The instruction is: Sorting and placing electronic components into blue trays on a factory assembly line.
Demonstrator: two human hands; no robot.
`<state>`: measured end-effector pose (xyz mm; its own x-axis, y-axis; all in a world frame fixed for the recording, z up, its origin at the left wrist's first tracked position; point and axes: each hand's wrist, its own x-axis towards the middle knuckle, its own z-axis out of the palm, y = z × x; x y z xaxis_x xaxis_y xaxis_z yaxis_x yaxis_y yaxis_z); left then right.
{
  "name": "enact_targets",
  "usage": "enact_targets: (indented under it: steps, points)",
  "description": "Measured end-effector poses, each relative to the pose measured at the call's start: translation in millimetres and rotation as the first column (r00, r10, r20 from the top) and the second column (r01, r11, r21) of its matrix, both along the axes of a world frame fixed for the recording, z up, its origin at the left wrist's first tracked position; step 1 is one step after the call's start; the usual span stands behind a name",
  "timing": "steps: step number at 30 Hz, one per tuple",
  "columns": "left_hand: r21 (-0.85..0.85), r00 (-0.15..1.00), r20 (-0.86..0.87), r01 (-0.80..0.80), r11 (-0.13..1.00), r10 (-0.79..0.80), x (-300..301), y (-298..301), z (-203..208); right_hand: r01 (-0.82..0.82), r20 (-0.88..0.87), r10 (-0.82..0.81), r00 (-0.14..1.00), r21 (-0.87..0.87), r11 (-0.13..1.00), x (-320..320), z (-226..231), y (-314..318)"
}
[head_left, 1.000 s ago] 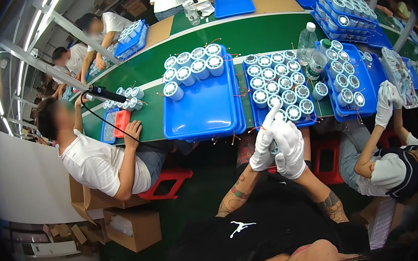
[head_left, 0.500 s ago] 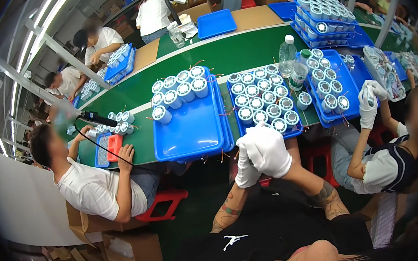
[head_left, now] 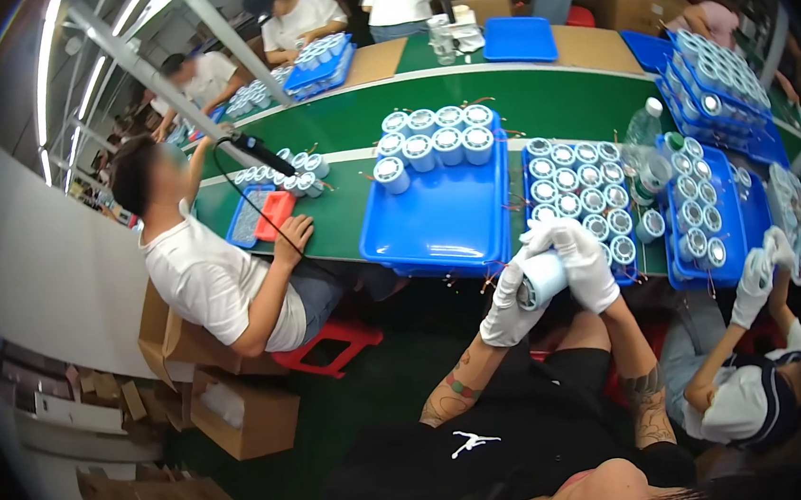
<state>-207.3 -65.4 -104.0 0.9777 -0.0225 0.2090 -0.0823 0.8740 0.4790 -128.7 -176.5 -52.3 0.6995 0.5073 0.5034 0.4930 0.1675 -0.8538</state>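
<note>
In front of my body, just off the table edge, both white-gloved hands are wrapped round a light-blue cylindrical part. It lies tilted, with one end facing my left palm. My left hand grips it from the left and below. Fingers of my right hand close over its upper right side. Directly beyond the hands, similar cylinders with white slotted ends fill a blue tray in rows. To the left, a stack of blue trays carries several more cylinders at its far end; thin wires stick out around them.
Two clear plastic bottles and a single cylinder stand between the trays on the green table. At right sits another filled blue tray, beside a gloved co-worker. On the left, a co-worker sits near a red bin.
The view has swung left, so the table and trays appear further right. My hands, closely clasped before, have parted a little, and the light-blue cylinder now shows between them.
</note>
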Motion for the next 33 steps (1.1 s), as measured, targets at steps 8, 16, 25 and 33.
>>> enact_targets:
  steps: [8, 16, 25, 33]
  points:
    - [0.421, 0.827, -0.163, -0.435, 0.796, 0.539, 5.4, 68.0, 25.4, 0.067, 0.398, 0.000, 0.917, -0.153, 0.986, 3.5, 13.1, 54.6]
    - [0.478, 0.739, -0.204, -0.497, 0.724, 0.642, 32.4, 144.6, -16.6, 0.157, 0.124, -0.128, 0.984, -0.265, 0.952, 54.0, -56.7, 175.3]
    - [0.901, 0.599, 0.155, -0.413, 0.137, 0.786, 13.5, 165.2, -26.7, 0.139, -0.082, -0.180, 0.980, -0.359, 0.923, 78.5, -101.8, 243.9]
    - [0.635, 0.580, 0.643, -0.039, -0.771, 0.500, 80.8, 202.9, -35.1, 0.297, 0.200, -0.261, 0.944, -0.178, 0.938, 74.6, -92.0, 176.7]
